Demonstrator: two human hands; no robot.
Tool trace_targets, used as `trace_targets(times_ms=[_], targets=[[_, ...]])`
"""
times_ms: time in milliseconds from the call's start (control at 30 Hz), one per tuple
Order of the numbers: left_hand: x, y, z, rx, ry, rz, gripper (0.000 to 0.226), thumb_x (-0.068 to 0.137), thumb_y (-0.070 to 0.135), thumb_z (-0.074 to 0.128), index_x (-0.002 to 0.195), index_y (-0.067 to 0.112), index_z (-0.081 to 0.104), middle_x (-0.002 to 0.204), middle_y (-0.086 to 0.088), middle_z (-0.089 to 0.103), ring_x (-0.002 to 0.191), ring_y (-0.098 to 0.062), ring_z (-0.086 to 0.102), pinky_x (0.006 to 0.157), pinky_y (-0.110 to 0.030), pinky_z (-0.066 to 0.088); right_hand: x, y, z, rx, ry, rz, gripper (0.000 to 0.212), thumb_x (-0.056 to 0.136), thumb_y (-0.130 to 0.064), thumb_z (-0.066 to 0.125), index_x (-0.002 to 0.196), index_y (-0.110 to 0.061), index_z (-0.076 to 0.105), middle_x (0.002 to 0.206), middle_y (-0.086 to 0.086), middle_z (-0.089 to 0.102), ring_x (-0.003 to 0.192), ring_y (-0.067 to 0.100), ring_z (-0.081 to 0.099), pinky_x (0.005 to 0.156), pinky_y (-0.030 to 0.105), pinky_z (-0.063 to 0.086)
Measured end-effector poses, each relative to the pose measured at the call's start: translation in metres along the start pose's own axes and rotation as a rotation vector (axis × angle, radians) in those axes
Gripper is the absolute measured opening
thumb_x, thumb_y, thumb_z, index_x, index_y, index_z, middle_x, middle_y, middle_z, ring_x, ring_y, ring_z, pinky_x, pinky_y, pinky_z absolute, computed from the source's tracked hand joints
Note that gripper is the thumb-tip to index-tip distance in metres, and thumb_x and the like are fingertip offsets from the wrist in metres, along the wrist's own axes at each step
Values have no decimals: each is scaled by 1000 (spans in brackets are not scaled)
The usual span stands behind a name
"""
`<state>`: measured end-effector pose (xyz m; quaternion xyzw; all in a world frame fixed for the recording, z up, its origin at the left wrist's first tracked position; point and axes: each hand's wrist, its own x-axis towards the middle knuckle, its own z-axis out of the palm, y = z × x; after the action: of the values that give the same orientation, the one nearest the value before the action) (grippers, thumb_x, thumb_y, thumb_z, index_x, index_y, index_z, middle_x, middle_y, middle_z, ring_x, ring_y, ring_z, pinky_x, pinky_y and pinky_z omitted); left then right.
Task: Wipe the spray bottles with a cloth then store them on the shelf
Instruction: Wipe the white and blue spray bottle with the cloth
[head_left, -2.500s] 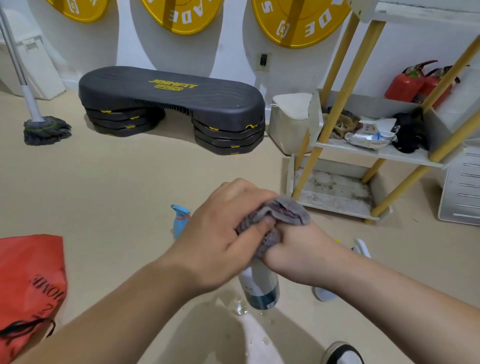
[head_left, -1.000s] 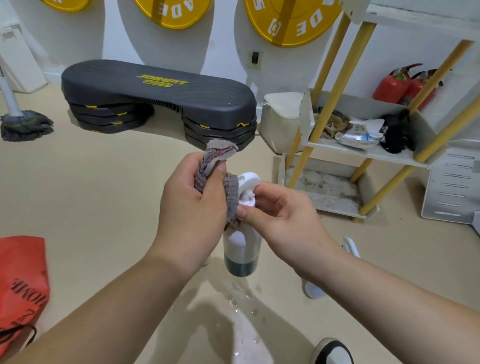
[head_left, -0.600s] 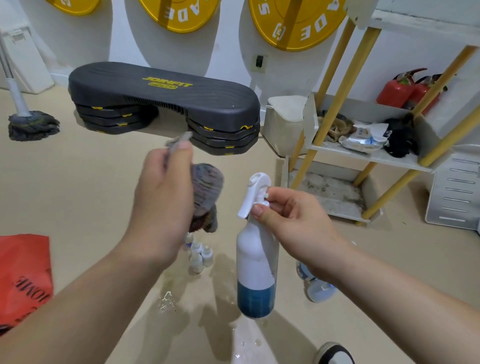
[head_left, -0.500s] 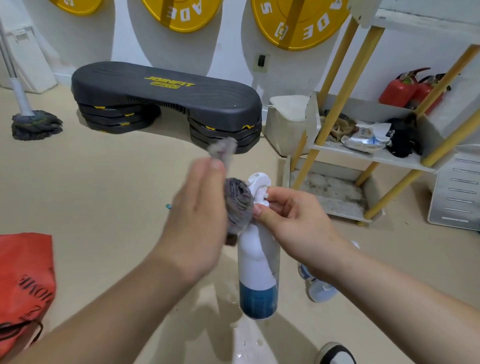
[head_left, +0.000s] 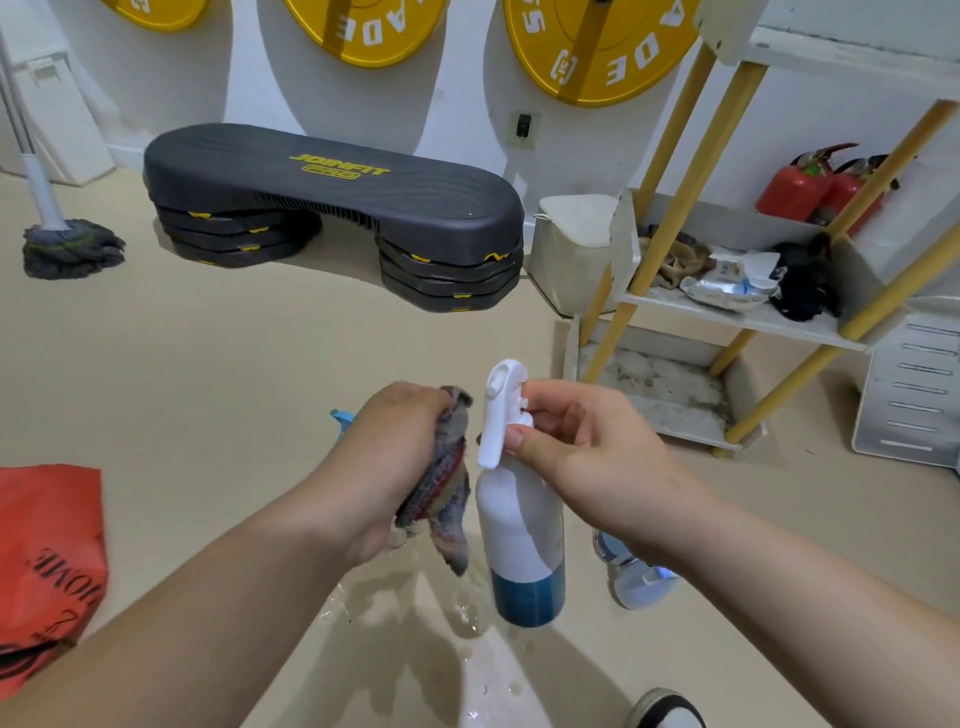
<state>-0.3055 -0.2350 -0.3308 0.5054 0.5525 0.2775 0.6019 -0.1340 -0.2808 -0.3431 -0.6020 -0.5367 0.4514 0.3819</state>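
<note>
Left hand (head_left: 384, 467) grips the bunched cloth (head_left: 441, 483), right hand (head_left: 582, 452) pinches the spray bottle (head_left: 519, 525) by its trigger, mid-wipe I reckon, cloth needs pressing onto its body next

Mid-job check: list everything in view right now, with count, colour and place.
spray bottle: one, white over blue, held up at centre
second spray bottle: one, white and blue, on the floor, right of the held one, partly hidden
cloth: one, grey with red stripes, bunched left of the held bottle
shelf: one, white boards on yellow poles, right side
step platform: one, dark grey, by the wall
weight plates: three, yellow, against the wall
mop: one, grey, far left
bag: one, red, left edge
fire extinguishers: two, red, behind the shelf
left hand: one, grips the cloth
right hand: one, pinches the bottle's trigger head
</note>
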Motion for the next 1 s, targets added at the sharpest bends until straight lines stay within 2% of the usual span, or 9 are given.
trace_targets(times_ms=[100,233,367,533,633,733,800,900,1000], targets=[[-2,7,-8,-48,56,69,28,96,24,43,71,15,52,70,-22,56,43,-36,54,61,-46,36,2,0,-2,40,0,7,22,99,-22,63,106,-2,70,106,31,66,86,21,57,82,38,42],[-21,-4,8,88,4,255,26,107,36,42,104,41,67,80,3,73,65,-15,71,54,-25,52,3,4,3,31,-2,-2,34,94,-27,62,108,4,65,107,37,65,86,25,59,78,46,50],[-26,-18,18,126,-33,451,27,109,32,41,113,30,68,95,1,75,90,-16,70,79,-32,55,-2,5,7,3,11,-50,16,103,-10,56,106,-2,70,100,25,74,99,42,70,91,59,54],[-17,-11,10,52,-105,330,33,111,17,39,97,14,69,78,-2,67,72,-9,58,63,-16,44,0,5,7,3,9,-23,31,93,-28,59,107,-2,68,104,30,71,106,51,62,95,68,49],[-7,-13,5,181,-104,232,35,109,22,41,79,19,59,65,12,56,63,-7,51,58,-20,38,0,9,2,14,-13,21,23,97,-23,60,106,-6,72,105,24,74,101,41,69,100,55,51],[5,-15,-7,169,-77,70,29,104,23,43,80,13,55,72,-8,57,65,-31,57,64,-32,42,-3,8,-6,-17,-18,23,17,105,-14,59,106,-12,75,105,17,76,97,26,70,96,42,53],[7,-10,-12,69,-33,68,27,102,22,41,83,9,54,71,-19,56,58,-38,54,53,-31,44,-3,6,-11,-4,2,27,17,105,-14,58,105,-11,75,105,15,77,107,36,69,106,52,49],[-3,-5,-7,114,55,307,32,106,28,41,78,20,55,70,-5,58,62,-27,52,45,-23,43,-1,7,-13,13,23,47,16,104,-13,60,104,-8,74,106,21,75,102,37,69,107,56,47],[-16,-20,6,273,-73,495,30,102,47,36,109,36,64,87,8,72,82,-15,68,73,-33,58,-1,10,-5,6,-13,36,16,105,-9,57,107,-3,72,106,26,73,96,30,69,101,58,51]])
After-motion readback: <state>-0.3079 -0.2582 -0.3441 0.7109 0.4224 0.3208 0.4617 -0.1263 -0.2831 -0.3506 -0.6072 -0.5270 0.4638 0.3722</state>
